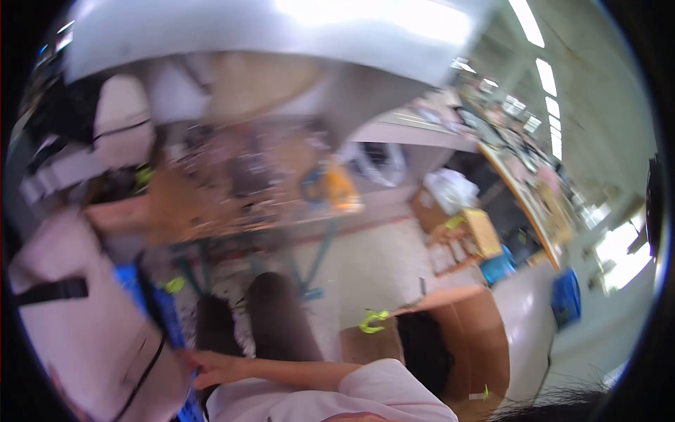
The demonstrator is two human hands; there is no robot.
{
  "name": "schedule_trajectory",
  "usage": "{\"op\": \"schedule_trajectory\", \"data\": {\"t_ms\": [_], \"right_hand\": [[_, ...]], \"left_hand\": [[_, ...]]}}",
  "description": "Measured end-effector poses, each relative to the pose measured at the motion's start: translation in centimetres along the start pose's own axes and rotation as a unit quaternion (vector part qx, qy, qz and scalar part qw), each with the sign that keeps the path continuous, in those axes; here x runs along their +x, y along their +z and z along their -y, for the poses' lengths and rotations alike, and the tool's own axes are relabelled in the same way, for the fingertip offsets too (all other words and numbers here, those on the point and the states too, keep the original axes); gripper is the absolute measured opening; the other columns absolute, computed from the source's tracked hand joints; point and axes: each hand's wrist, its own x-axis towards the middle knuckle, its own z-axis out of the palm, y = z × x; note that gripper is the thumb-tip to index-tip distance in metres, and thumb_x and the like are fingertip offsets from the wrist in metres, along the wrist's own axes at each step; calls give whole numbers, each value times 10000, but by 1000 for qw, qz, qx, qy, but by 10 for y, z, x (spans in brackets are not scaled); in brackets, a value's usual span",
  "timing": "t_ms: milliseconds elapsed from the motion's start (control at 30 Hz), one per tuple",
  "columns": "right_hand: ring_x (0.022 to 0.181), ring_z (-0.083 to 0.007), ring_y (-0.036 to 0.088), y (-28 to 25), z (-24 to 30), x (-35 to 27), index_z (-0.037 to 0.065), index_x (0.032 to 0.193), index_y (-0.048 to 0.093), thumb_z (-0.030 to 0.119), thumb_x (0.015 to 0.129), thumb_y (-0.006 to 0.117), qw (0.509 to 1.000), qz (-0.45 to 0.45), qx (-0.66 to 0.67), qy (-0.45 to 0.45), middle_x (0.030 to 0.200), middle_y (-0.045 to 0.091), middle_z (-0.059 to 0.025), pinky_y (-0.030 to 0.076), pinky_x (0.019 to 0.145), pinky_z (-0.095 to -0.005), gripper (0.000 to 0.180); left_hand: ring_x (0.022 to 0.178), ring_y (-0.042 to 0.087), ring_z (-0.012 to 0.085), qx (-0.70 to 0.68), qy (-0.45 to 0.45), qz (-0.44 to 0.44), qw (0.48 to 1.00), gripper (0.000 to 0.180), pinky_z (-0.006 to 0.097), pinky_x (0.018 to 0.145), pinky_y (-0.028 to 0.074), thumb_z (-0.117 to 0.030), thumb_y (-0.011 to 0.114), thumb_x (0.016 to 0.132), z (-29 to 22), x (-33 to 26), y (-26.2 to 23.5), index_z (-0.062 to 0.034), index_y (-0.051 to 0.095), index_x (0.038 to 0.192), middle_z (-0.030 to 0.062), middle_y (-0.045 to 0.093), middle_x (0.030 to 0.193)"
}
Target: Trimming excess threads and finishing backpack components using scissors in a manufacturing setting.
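Work on a large, pale-pink, soft-looking piece with black straps [91, 330], left of and nearer than the brown, cluttered worktable [169, 225], seems in hand. The bare right hand [211, 367], nearer than that worktable, meets its edge; I cannot tell whether it grips. The left hand isn't visible. Shifting the piece would call for a secure edge hold.

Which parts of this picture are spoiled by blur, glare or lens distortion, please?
In the head view, blur smears the table, so the small items on it cannot be told apart; in the head view, glare whitens part of the pale panel at the top; also in the head view, the fisheye lens probably bows the cardboard box, and black fills the corners.
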Motion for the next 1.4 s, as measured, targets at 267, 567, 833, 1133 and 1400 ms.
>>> {"op": "schedule_trajectory", "data": {"t_ms": [267,567,833,1133,1400], "right_hand": [[664,-46,541,-58,56,-11,28,887,624,61,746,625,953,-291,-18,83,775,614,9,444,606,-192,145],[686,-86,546,-123,129,-2,-12,872,620,62,722,643,884,-457,-1,-99,781,607,-14,431,648,-214,168],[620,-105,579,-174,147,-6,-14,838,624,-23,692,606,872,-481,-23,-87,764,626,-51,461,569,-220,147],[628,-127,591,-186,148,-11,-18,857,617,-33,694,605,871,-481,6,-98,779,627,-66,474,573,-231,163],[652,-130,591,-189,153,-18,-18,887,607,-14,712,606,871,-482,8,-90,795,626,-67,479,594,-237,176]], "left_hand": [[1028,493,245,-169,90,85,978,485,386,916,367,-235,611,741,77,21,104,-3,458,1138,108,519,1119],[1010,502,260,-278,-29,159,947,567,384,906,383,-184,682,688,130,54,215,-4,433,1165,114,526,1107],[1005,508,259,-334,-88,169,923,482,391,899,395,-174,661,721,161,71,263,-15,465,1132,110,539,1090],[1013,505,263,-342,-109,192,913,483,398,902,394,-162,660,722,158,73,280,-15,461,1136,115,537,1096],[1009,508,265,-347,-127,198,908,497,401,897,397,-172,669,714,163,70,287,-14,459,1136,119,538,1092]]}}
